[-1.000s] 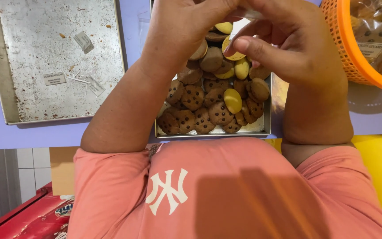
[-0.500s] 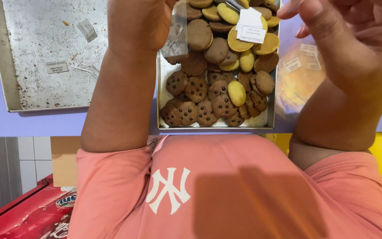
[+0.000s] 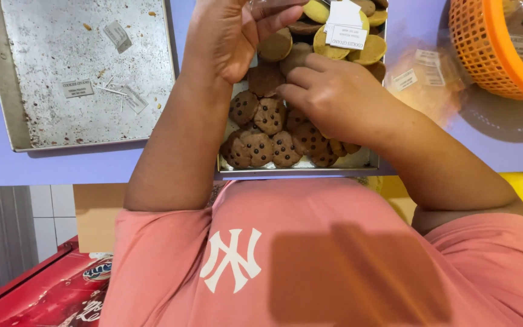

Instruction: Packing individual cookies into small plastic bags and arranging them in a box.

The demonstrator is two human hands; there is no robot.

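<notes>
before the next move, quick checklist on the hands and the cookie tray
1. Right hand down on the cookies: ok, it rests on the brown chip-dotted round cookies in the rectangular metal tray.
2. Left hand holding something: cannot tell, fingers curled, contents hidden.
3. Small white paper label within reach: ok, it lies on the pale yellow round cookies.
4. Tray fully on the purple table: ok, near edge at the table's front.
5. Orange plastic mesh basket apart from the hands: ok.
6. Crumb-strewn flat metal baking sheet has room: ok.
</notes>
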